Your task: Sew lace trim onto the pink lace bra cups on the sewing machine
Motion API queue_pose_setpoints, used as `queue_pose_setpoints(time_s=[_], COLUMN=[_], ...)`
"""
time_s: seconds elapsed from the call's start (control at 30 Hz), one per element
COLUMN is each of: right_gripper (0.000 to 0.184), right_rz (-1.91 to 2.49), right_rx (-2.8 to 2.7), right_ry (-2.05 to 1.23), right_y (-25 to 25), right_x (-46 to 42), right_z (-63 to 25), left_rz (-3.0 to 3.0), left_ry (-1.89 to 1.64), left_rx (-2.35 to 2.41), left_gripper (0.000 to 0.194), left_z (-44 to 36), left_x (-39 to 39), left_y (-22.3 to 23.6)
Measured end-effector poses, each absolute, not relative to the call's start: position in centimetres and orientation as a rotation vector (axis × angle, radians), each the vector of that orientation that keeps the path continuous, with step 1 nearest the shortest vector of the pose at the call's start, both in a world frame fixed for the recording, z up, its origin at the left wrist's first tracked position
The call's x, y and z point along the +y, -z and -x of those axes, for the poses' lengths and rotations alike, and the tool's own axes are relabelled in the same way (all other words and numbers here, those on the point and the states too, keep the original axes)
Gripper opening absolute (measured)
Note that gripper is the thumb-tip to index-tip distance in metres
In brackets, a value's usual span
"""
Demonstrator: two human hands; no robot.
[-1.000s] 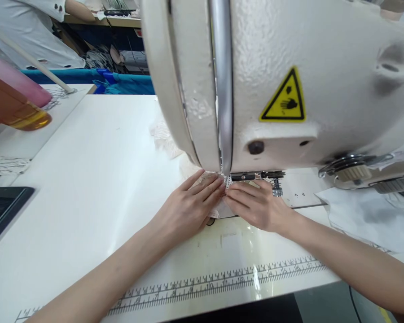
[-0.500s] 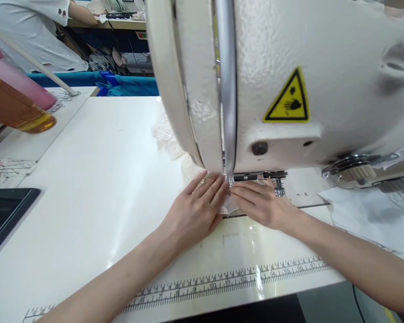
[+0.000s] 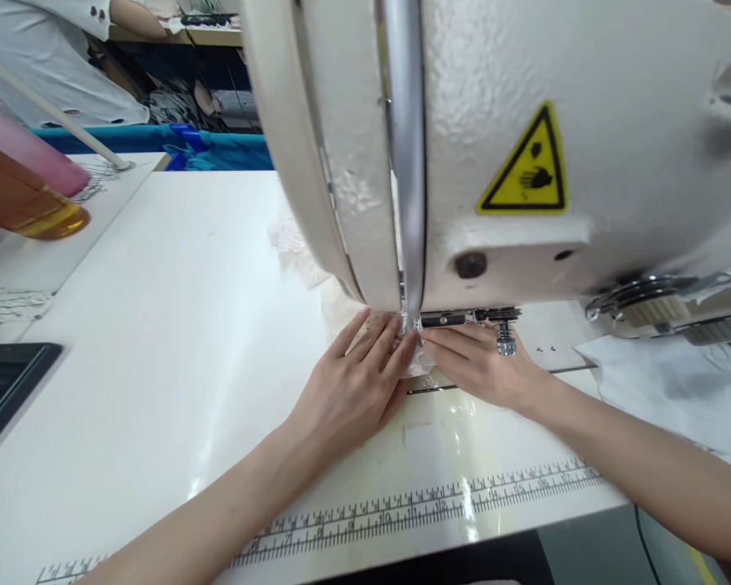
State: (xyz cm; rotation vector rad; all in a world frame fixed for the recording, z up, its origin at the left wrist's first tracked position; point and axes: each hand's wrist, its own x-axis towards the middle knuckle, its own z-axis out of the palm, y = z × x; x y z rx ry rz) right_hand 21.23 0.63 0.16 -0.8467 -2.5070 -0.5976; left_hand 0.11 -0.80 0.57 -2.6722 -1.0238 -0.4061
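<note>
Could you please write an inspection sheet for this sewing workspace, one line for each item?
Surface: glossy white table with a printed ruler strip along its near edge.
Job's things: pale lace fabric piece lying flat, running under the head of the cream industrial sewing machine; a yellow triangular hand-warning sticker is on the machine.
Clutter: dark flat tablet-like screen at left; amber and pink containers; white cloth at right.
Grippers: left hand and right hand both pressed flat on the lace, fingertips meeting near the needle area.
Cables: one dark cable below the table edge at right.
Surroundings: another person's white sleeve; blue bin edge.
</note>
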Motion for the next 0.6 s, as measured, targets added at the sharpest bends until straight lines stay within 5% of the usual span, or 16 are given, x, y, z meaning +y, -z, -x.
queue_pose_setpoints(time_s=[0.27, 0.6], right_gripper=[0.024, 0.019], right_rz=[0.950, 1.056], right_rx=[-2.446, -2.446], right_ry=[0.640, 0.174], right_y=[-0.1, 0.5], right_x=[0.6, 1.6], right_z=[-21.3, -21.2], left_rz=[2.673, 2.584], left_ry=[0.393, 0.417], left_rx=[-1.081, -1.077], left_gripper=[0.037, 0.036], left_z=[-0.3, -0.4], left_x=[-0.7, -0.4], left_y=[-0.7, -0.1])
